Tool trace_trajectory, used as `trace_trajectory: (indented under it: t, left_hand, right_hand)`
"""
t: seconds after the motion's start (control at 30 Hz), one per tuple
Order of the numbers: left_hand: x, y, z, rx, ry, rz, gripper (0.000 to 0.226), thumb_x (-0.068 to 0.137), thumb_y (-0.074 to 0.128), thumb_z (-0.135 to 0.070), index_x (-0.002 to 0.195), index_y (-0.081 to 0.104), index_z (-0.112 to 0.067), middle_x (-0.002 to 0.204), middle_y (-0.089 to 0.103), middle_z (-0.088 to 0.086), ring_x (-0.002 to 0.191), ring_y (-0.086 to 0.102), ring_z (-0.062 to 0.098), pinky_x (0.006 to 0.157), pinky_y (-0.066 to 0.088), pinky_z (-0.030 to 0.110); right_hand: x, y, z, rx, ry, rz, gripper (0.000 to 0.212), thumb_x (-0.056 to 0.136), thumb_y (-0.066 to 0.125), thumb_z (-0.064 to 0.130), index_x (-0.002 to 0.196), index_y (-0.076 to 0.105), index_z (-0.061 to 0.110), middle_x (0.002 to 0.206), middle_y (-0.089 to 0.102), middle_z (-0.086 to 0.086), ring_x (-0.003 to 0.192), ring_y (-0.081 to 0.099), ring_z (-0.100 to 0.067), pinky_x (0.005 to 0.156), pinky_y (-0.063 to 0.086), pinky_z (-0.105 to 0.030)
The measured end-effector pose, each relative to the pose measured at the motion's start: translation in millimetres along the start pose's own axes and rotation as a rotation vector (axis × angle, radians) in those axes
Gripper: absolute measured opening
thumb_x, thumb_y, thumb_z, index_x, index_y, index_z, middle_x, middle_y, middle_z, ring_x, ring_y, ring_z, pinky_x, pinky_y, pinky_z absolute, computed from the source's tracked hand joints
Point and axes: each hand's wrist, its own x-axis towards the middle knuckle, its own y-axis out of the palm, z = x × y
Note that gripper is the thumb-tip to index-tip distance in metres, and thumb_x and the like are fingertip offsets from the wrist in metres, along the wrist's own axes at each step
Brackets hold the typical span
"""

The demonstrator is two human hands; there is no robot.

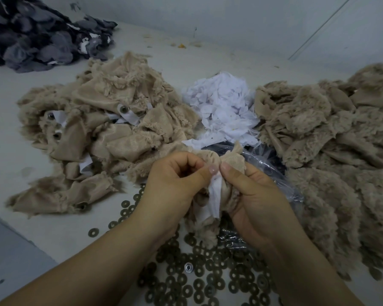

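Observation:
Both my hands hold one beige furry fabric piece (231,160) above the table, near the middle of the view. A white fabric strip (216,195) lies against it and hangs down between my hands. My left hand (177,180) pinches the fabric and strip with thumb and curled fingers. My right hand (254,195) grips the piece from the right, its thumb tip meeting my left thumb. Several dark ring washers (199,281) lie scattered on the table under my forearms, with one silver snap (188,267) among them.
A pile of beige pieces with snaps and white strips (102,120) lies at left. A heap of white strips (226,109) sits behind my hands, a beige furry pile (332,146) at right, a clear plastic bag (272,173) under my right hand, dark grey scraps (42,34) far left.

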Motion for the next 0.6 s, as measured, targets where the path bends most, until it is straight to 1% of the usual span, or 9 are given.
trace_trajectory:
  t: [0.07,0.17,0.2,0.3,0.33,0.4,0.47,0.53,0.6]
  left_hand:
    - [0.8,0.2,-2.2,-0.089,-0.058,0.0,0.013,0.067,0.077,-0.025,0.065,0.071,-0.014,0.065,0.066,0.01,0.057,0.059,0.02,0.051,0.053,0.024]
    - [2.3,-0.2,-3.4,-0.167,-0.081,-0.046,0.014,0.066,0.074,-0.023,0.066,0.07,-0.01,0.064,0.063,0.011,0.057,0.056,0.021,0.049,0.051,0.025]
    - [2.3,0.2,-3.8,-0.164,-0.076,-0.066,0.014,0.067,0.073,-0.023,0.067,0.071,-0.01,0.065,0.063,0.011,0.058,0.056,0.021,0.051,0.052,0.025]
    - [1.5,2.4,-4.4,-0.113,-0.058,-0.099,0.011,0.076,0.072,-0.016,0.065,0.073,-0.015,0.064,0.067,0.004,0.056,0.059,0.012,0.05,0.049,0.021]
    - [0.7,3.0,-4.4,-0.102,-0.056,-0.1,0.013,0.078,0.072,-0.015,0.065,0.073,-0.016,0.064,0.067,0.003,0.055,0.059,0.01,0.049,0.048,0.02]
    - [-0.4,3.7,-3.3,-0.066,-0.037,-0.107,0.012,0.079,0.072,-0.017,0.067,0.074,-0.017,0.065,0.068,0.009,0.056,0.059,0.015,0.049,0.048,0.021]
    - [-1.8,3.9,-1.1,-0.001,0.018,-0.121,0.013,0.084,0.072,-0.012,0.071,0.073,-0.014,0.071,0.069,0.017,0.061,0.059,0.022,0.053,0.052,0.026]
    - [-2.7,4.2,0.6,0.112,0.1,-0.119,0.01,0.084,0.075,-0.014,0.075,0.071,-0.015,0.073,0.07,0.01,0.063,0.062,0.016,0.056,0.054,0.025]
    - [-3.8,6.0,1.5,0.21,0.141,-0.113,0.013,0.082,0.078,-0.02,0.074,0.068,-0.018,0.069,0.066,0.002,0.061,0.059,0.01,0.055,0.051,0.023]
  right_hand:
    - [-0.6,0.9,0.6,0.009,0.016,0.007,0.034,0.083,0.062,0.014,0.113,0.068,-0.002,0.111,0.073,-0.021,0.099,0.071,-0.029,0.09,0.058,-0.04]
    - [0.0,0.9,0.1,0.037,0.083,-0.005,0.028,0.09,0.058,0.014,0.109,0.07,-0.002,0.106,0.074,-0.021,0.092,0.074,-0.028,0.075,0.062,-0.036]
    - [0.1,0.5,-0.1,0.04,0.106,-0.013,0.031,0.091,0.058,0.017,0.112,0.069,-0.002,0.107,0.074,-0.022,0.096,0.073,-0.029,0.076,0.062,-0.036]
    - [-2.9,1.7,0.0,-0.015,0.162,0.032,0.048,0.084,0.062,0.034,0.117,0.068,0.001,0.114,0.072,-0.02,0.107,0.07,-0.03,0.085,0.06,-0.039]
    - [-4.3,3.0,0.2,-0.041,0.167,0.049,0.046,0.082,0.064,0.034,0.114,0.07,0.002,0.113,0.072,-0.02,0.105,0.071,-0.029,0.084,0.061,-0.038]
    - [-5.2,2.8,0.0,-0.055,0.17,0.041,0.038,0.079,0.068,0.026,0.107,0.072,0.001,0.109,0.073,-0.021,0.097,0.073,-0.029,0.078,0.062,-0.037]
    - [-4.4,1.3,0.2,-0.027,0.174,0.003,0.039,0.08,0.067,0.021,0.111,0.07,-0.003,0.11,0.072,-0.023,0.097,0.072,-0.032,0.081,0.062,-0.04]
    - [-4.0,1.9,1.7,-0.021,0.174,-0.013,0.04,0.085,0.066,0.018,0.117,0.067,-0.005,0.115,0.07,-0.025,0.102,0.069,-0.034,0.085,0.06,-0.041]
    - [-3.3,2.6,2.6,-0.012,0.176,-0.028,0.039,0.087,0.066,0.018,0.119,0.066,-0.006,0.117,0.069,-0.025,0.103,0.069,-0.033,0.083,0.06,-0.039]
